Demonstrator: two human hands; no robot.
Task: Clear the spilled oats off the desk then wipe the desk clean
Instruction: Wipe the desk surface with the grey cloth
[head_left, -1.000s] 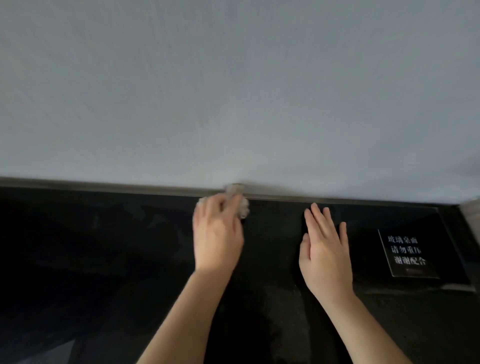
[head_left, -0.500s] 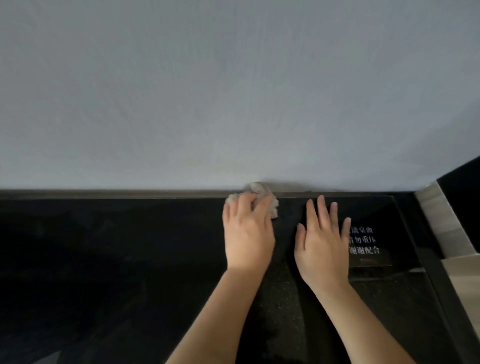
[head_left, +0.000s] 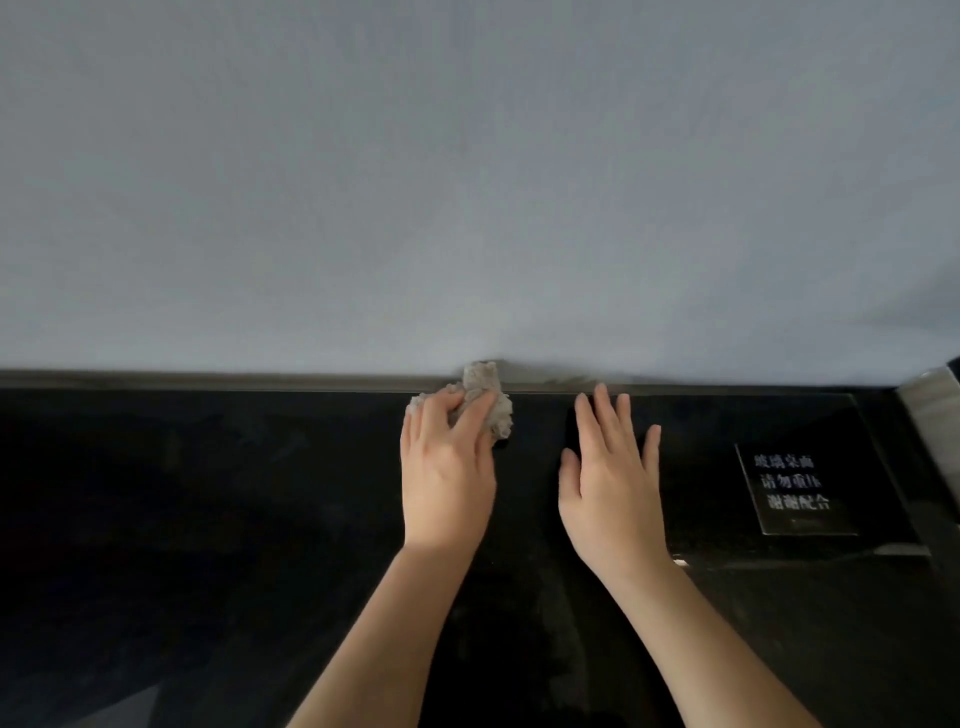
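Note:
My left hand (head_left: 448, 473) presses a crumpled grey cloth (head_left: 485, 395) onto the black glass desk (head_left: 208, 519), right at the desk's far edge against the wall. Its fingers curl over the cloth, which sticks out past the fingertips. My right hand (head_left: 613, 483) lies flat on the desk just to the right of the left hand, fingers straight and spread, holding nothing. I cannot make out any oats on the dark surface.
A pale grey wall (head_left: 467, 182) rises directly behind the desk. A small clear sign with white characters (head_left: 792, 488) stands on the desk at the right. A light-coloured ledge (head_left: 935, 405) borders the desk's right end.
The left hand with the cloth has stayed at the far edge by the wall. The view has swung right and then back left; the sign sits farther from the right hand than half a second ago.

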